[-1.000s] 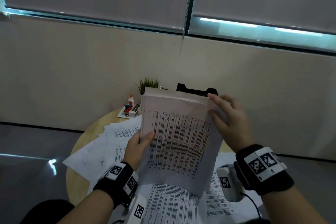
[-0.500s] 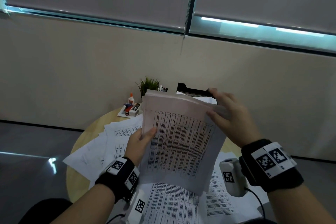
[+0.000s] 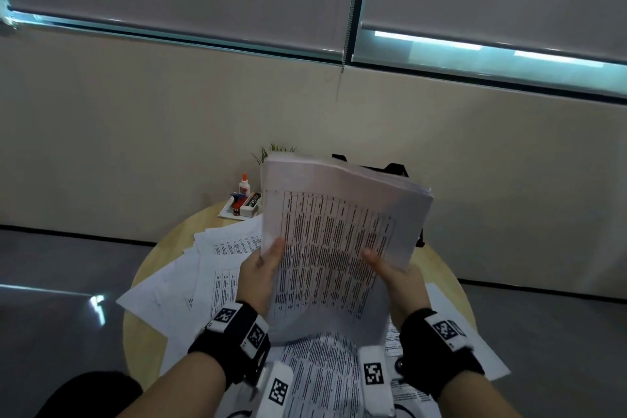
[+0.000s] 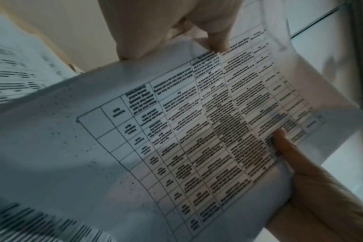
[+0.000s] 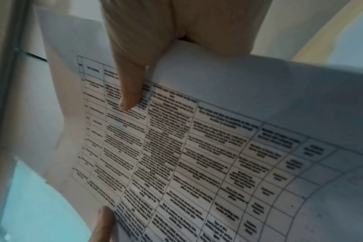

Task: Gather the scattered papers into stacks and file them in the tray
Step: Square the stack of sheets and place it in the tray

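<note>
- Head view showed a thick stack of papers (image 3: 342,241) held up off the round wooden bench (image 3: 142,285), tilted toward the camera, printed table on the top sheet facing the viewer
- Left hand (image 3: 259,273) gripped the stack's left edge low down, thumb lying on the printed face, fingers hidden behind the sheets; grip was a pinch on the stack
- Right hand (image 3: 395,276) gripped the lower right edge, thumb on the face, fingers behind; likewise a pinch
- Upper edge of the stack fanned slightly, sheets not squared at the top right corner
- Black tray (image 3: 395,168) stood at the far side of the bench, mostly hidden behind the raised stack
- Loose sheets (image 3: 203,268) lay scattered on the bench, overlapping one another at the left, beneath the stack and at the right
- Glue bottle (image 3: 244,184) with orange cap stood at the far left of the bench by a small white holder (image 3: 237,209) of stationery; green plant (image 3: 271,150) peeked above the stack
- Left wrist view: top sheet (image 4: 197,131) bowed, the left thumb at its upper edge, the other hand's thumb pressed at lower right
- Right wrist view: thumb (image 5: 130,91) flat on the printed table, sheet curved beneath it; text too blurred to read
- Both wrists wore black bands carrying square marker tags
</note>
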### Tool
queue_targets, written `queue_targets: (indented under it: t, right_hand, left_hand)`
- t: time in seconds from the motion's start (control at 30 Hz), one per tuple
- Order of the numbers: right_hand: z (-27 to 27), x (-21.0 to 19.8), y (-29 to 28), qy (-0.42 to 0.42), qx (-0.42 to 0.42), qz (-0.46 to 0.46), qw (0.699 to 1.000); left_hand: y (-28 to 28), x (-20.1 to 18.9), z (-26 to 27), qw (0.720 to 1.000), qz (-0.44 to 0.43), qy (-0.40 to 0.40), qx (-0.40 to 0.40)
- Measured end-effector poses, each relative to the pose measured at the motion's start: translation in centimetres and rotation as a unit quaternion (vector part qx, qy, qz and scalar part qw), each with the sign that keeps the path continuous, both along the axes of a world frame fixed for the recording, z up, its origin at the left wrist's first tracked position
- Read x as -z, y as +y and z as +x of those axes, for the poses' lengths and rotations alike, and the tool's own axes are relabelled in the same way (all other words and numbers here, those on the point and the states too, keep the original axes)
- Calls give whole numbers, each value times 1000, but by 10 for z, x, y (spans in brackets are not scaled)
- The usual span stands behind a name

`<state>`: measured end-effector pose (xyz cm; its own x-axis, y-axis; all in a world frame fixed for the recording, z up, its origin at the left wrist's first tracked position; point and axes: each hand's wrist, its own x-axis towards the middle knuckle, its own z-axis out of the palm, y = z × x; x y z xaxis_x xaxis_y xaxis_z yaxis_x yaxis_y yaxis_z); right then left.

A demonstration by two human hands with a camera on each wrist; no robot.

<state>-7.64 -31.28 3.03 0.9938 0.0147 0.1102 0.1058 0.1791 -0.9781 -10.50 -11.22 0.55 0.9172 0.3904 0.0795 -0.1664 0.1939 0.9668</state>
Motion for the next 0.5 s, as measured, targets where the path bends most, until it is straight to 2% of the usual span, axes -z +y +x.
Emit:
queue_targets:
  t: [0.13, 0.2, 0.33, 0.4, 0.5]
  right_hand:
    - [1, -9, 1, -38, 16, -23, 999]
    - [1, -9, -1, -45, 34, -38, 998]
    - [5, -7, -7, -56, 41, -45, 997]
    - [7, -7, -8, -61, 40, -50, 996]
    - [9, -7, -7, -61, 39, -53, 996]
  left_hand:
    - [-1, -7, -3, 999, -34, -30, -23]
    - [-3, -16, -4, 998, -18, -54, -32]
    - [-7, -58, -2, 990, 22, -133, -34]
    - [-8, -80, 2, 983, 31, -168, -63]
    - [-10, -104, 9, 980, 34, -156, -117]
